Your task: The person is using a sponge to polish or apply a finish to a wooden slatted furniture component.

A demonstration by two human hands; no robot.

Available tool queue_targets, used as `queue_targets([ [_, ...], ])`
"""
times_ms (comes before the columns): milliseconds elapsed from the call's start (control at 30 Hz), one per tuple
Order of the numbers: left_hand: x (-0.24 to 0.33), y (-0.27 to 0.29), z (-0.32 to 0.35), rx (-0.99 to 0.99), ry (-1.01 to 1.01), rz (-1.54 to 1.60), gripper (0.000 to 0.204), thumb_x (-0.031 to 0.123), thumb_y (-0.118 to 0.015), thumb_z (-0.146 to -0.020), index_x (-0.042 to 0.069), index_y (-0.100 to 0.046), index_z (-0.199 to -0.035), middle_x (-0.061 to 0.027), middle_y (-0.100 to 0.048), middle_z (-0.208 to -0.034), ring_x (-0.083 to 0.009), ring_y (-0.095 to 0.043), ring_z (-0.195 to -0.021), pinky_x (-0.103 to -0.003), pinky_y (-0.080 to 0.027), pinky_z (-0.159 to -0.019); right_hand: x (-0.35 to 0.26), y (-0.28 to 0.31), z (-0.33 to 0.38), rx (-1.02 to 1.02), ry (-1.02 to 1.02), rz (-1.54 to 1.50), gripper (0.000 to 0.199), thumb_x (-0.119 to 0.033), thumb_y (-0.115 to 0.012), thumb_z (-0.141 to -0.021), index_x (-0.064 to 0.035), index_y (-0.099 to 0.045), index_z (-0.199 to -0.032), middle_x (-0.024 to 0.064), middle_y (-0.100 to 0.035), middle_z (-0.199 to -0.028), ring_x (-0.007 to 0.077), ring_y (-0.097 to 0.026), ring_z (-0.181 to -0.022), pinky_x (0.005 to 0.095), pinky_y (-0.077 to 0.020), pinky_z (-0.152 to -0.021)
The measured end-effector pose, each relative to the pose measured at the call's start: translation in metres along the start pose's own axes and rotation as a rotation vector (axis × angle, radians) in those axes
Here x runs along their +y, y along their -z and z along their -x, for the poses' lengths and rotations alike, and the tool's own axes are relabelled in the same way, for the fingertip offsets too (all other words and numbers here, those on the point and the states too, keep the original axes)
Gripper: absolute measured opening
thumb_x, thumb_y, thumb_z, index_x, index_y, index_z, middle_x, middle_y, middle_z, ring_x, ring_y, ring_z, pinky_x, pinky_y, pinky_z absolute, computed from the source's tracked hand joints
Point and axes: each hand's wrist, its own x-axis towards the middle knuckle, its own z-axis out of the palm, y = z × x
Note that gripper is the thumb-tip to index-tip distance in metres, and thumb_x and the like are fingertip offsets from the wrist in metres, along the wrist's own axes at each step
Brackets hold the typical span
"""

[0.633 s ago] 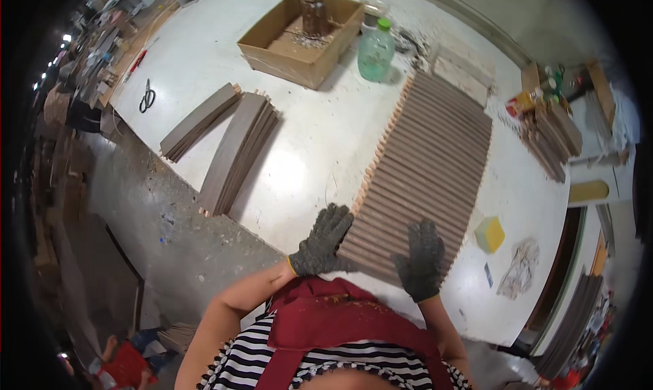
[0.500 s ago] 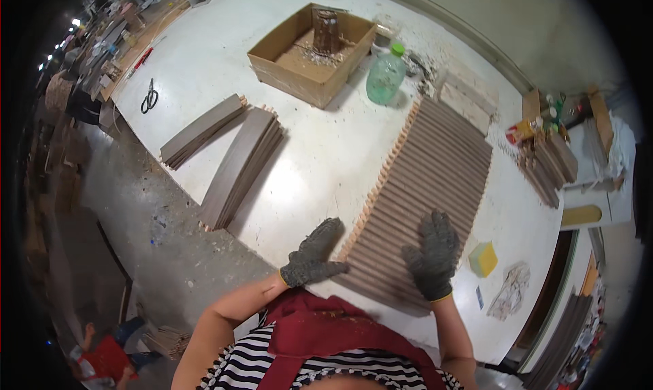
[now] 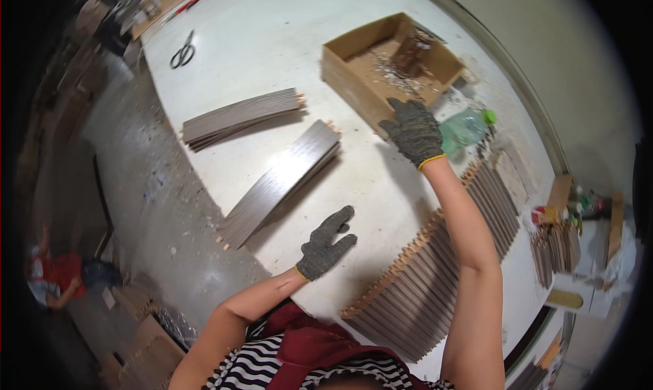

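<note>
Your right hand (image 3: 415, 133) is at the near corner of the cardboard box (image 3: 349, 89).
Its grip is apart, fingers spread, beside the green bottle (image 3: 462, 130); you cannot tell whether it touches the box. Your left hand (image 3: 325, 246), grip also apart, is over the bench (image 3: 262, 43), left of the slat panel (image 3: 401, 301) beneath your right forearm.

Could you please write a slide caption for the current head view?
Gloved right hand by the cardboard box, left hand open over the white table, brown slats alongside.
</note>
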Motion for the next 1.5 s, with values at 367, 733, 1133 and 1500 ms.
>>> queue_targets([
  [367,-0.004,0.049,-0.03,0.193,-0.085,-0.52,0.061,0.012,-0.072,-0.09,0.002,-0.047,-0.144,-0.0161,-0.048,-0.148,-0.0286,-0.049,-0.134,-0.039,-0.04,-0.112,0.004,-0.014,-0.009,0.018,-0.059,-0.038,0.044,-0.041,-0.063,-0.089,-0.0086,-0.069,-0.118,0.0165,-0.069,-0.111,0.0345,-0.061,-0.107,0.0473,-0.0468,-0.095],
  [733,0.133,0.187,0.006,-0.706,-0.326,0.123,0.051,0.038,-0.064,-0.096,0.012,-0.056,-0.139,-0.0119,-0.063,-0.132,-0.0258,-0.063,-0.117,-0.041,-0.05,-0.101,-0.106,-0.042,0.114,-0.229,-0.608,-1.544,0.072,-0.014,-0.072,-0.09,-0.0026,-0.034,-0.151,0.0128,-0.056,-0.127,0.0242,-0.061,-0.109,0.0393,-0.0579,-0.089],
  [1133,0.075,0.307,-0.184,-0.289,0.194,-1.215,0.107,0.073,-0.065,-0.074,0.004,-0.037,-0.151,-0.0276,-0.052,-0.139,-0.0397,-0.052,-0.128,-0.045,-0.041,-0.11,-0.219,-0.083,0.094,-0.396,-0.773,-2.109,0.06,-0.021,-0.066,-0.094,-0.0026,-0.04,-0.145,0.0121,-0.054,-0.129,0.0258,-0.058,-0.112,0.0375,-0.054,-0.091],
  [1500,0.081,0.325,-0.202,-0.246,0.243,-1.011,0.068,0.061,-0.041,-0.095,0.01,-0.055,-0.137,-0.0222,-0.063,-0.128,-0.0398,-0.06,-0.119,-0.048,-0.045,-0.101,-0.274,-0.12,-0.021,-0.26,-0.784,-2.143,0.042,-0.026,-0.07,-0.095,0.0045,-0.058,-0.121,0.017,-0.062,-0.116,0.029,-0.061,-0.106,0.0448,-0.0553,-0.093],
])
